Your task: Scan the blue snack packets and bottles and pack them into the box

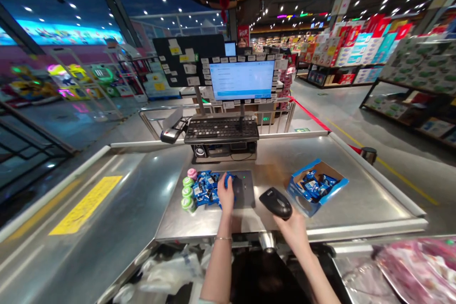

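My left hand (pixel 225 194) is closed at the right end of a heap of small blue packets (pixel 204 187), its fingertips pinching one blue packet (pixel 228 180). The heap lies on the steel counter, partly over a dark flat plate (pixel 245 189). My right hand (pixel 294 228) is wrapped round a black handheld barcode scanner (pixel 276 203), whose head points up and to the left. To the right of the scanner stands an open blue cardboard box (pixel 309 204) with more blue packets (pixel 316 185) inside. Several small green-lidded tubs (pixel 187 193) and one pink tub (pixel 192 174) line the heap's left side.
Behind the counter (pixel 167 218) are a keyboard (pixel 223 128), a lit monitor (pixel 244 80) and a card terminal (pixel 171 132). A yellow sign (pixel 87 204) lies at the left. Plastic bags (pixel 174 268) sit below the front edge; a pink package (pixel 420 268) is at lower right.
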Available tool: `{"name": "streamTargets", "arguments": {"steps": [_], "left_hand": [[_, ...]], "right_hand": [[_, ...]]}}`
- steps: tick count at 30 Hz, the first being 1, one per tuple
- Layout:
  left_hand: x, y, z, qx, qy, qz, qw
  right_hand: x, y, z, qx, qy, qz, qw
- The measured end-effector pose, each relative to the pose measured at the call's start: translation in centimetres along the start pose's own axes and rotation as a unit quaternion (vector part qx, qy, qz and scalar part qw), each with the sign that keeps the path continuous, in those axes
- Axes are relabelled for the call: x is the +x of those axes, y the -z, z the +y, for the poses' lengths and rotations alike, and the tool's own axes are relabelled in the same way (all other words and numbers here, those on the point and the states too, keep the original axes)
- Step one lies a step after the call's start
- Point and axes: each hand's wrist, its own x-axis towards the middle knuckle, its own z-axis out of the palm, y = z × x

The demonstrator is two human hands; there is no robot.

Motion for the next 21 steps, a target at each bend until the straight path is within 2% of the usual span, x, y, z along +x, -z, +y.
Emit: {"name": "streamTargets", "arguments": {"steps": [2,3,5,7,9,15,21], "left_hand": [[1.4,1.8,-0.2,0.088,-0.066,0.035,0.993],[2.0,2.4,-0.4,0.108,-0.073,0.043,0.99],[2.6,3.0,-0.8,0.06,-0.014,0.041,0.997],[2.6,2.7,-1.3,-0.022,0.067,0.026,0.997],[2.0,2.0,-1.8,-0.076,0.11,0.006,0.991],[-0.5,0.0,-2.2,-0.171,0.148,-0.055,0.973],[-1.1,-0.4,-2.0,-0.164,0.151,-0.078,0.972]], "right_hand": [[-0.1,-0.3,0.4,-0.006,-0.001,-0.009,1.0],[-0.1,-0.4,0.5,-0.01,0.0,-0.012,1.0],[-0.2,-0.6,0.6,-0.019,0.003,-0.013,1.0],[-0.2,-0.9,0.2,-0.032,0.007,-0.015,0.999],[-0.1,-1.3,-0.6,-0.046,0.013,-0.031,0.998],[0.9,-3.2,-3.2,-0.184,0.016,-0.093,0.978],[1.2,-3.8,-3.1,-0.205,0.014,-0.103,0.973]]}}
